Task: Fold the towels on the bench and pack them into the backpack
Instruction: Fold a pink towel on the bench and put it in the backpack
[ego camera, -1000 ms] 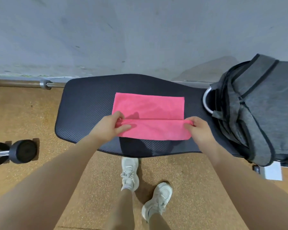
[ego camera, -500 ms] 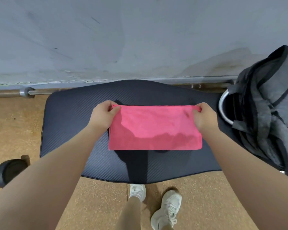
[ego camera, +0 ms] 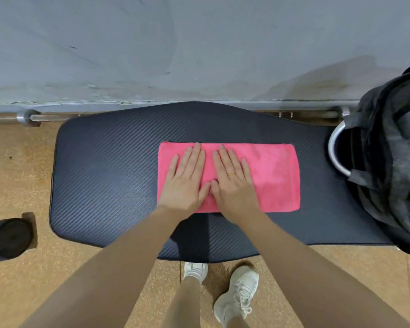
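A pink towel, folded in half into a flat rectangle, lies on the dark padded bench. My left hand and my right hand both press flat on the towel's left half, fingers straight and pointing away from me, thumbs touching. A gold ring sits on a finger of my right hand. The grey backpack stands on the bench's right end, its mouth open toward the towel.
A grey wall runs behind the bench. A steel barbell lies on the floor along the wall. A black dumbbell rests on the cork floor at the left. My feet in white sneakers stand in front of the bench.
My hands carried the towel's near edge over to the far edge, let go of the corners, and now lie flat side by side on the folded towel.
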Available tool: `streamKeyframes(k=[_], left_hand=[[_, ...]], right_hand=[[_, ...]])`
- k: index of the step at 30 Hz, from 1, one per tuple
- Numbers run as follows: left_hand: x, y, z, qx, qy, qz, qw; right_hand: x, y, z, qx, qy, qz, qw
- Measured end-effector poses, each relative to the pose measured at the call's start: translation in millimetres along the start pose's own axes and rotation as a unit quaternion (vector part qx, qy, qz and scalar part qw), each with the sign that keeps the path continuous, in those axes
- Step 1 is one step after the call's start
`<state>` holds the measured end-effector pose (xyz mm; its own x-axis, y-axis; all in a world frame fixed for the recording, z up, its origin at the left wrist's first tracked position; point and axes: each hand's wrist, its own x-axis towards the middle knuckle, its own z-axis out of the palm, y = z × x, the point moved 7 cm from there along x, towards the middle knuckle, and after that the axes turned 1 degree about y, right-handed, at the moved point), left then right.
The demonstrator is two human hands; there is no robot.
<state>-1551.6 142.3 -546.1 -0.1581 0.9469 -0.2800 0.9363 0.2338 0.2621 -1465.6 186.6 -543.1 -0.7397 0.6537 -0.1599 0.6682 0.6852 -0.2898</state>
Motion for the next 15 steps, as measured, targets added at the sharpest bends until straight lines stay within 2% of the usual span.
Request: streamKeyframes(k=[2, 5, 7, 10, 12, 14, 15], left_hand=[[-3.2, -11.0, 5.5, 0.014, 0.001, 0.011, 1.000], [-6.4, -15.2, 4.9, 0.030, -0.007, 0.016, 0.999], [-5.1, -14.5, 5.2, 0.035, -0.018, 0.009, 0.999], [-3.9, -12.6, 3.3, 0.037, -0.031, -0.004, 0.999], [-4.5, -8.8, 0.3, 0.036, -0.037, -0.023, 0.998], [-4.3, -3.2, -4.3, 0.020, -0.032, -0.048, 0.998], [-3.9, 1.8, -6.7, 0.012, -0.026, -0.051, 0.998]], right_hand=[[1.1, 22.3, 0.2, -0.023, -0.019, 0.040, 0.999], [-12.0, 81.5, -9.6, -0.051, -0.061, 0.147, 0.986], [-24.3, 112.5, -19.7, -0.079, -0.093, 0.163, 0.979], [-28.6, 128.5, -30.9, 0.005, -0.117, 0.182, 0.976], [-26.7, 127.0, -45.5, 0.118, -0.058, 0.227, 0.965], [-32.3, 131.3, -61.9, 0.201, 0.030, 0.317, 0.926], [-38.8, 133.6, -63.7, 0.214, 0.045, 0.371, 0.902]])
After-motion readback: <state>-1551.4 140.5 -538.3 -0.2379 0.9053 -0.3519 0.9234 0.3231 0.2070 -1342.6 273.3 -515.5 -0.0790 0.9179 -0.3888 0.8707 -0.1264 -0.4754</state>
